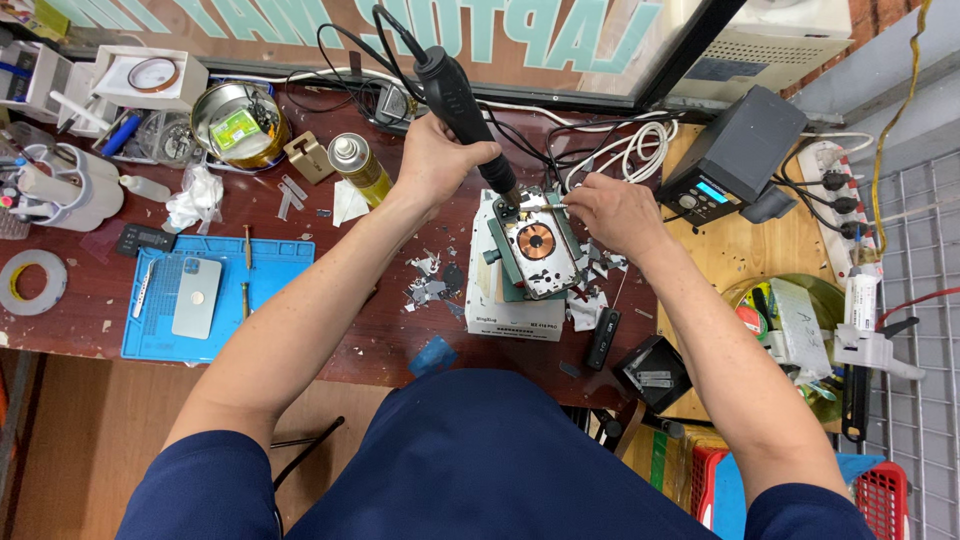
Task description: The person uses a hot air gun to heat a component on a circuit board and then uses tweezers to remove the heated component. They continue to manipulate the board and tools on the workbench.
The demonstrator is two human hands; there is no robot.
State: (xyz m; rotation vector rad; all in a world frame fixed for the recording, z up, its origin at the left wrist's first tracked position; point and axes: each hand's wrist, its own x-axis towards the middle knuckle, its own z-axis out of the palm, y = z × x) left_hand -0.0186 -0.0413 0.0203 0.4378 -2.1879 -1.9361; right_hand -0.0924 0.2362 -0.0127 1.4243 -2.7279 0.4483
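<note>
An opened phone [541, 247] with a round copper coil lies clamped in a green holder [507, 268] on a white box at the middle of the bench. My left hand [437, 153] grips a black hot-air gun [455, 95], its nozzle pointing down at the phone's top edge. My right hand [612, 210] pinches thin metal tweezers [553, 206] whose tip touches the same top edge.
A blue mat [260, 262] with a phone back cover [197, 296] lies at the left. A spray can [359, 168], a tin [238, 125], tape rolls and bottles crowd the back left. The black rework station [732, 150], cables and a power strip [838, 195] stand at the right.
</note>
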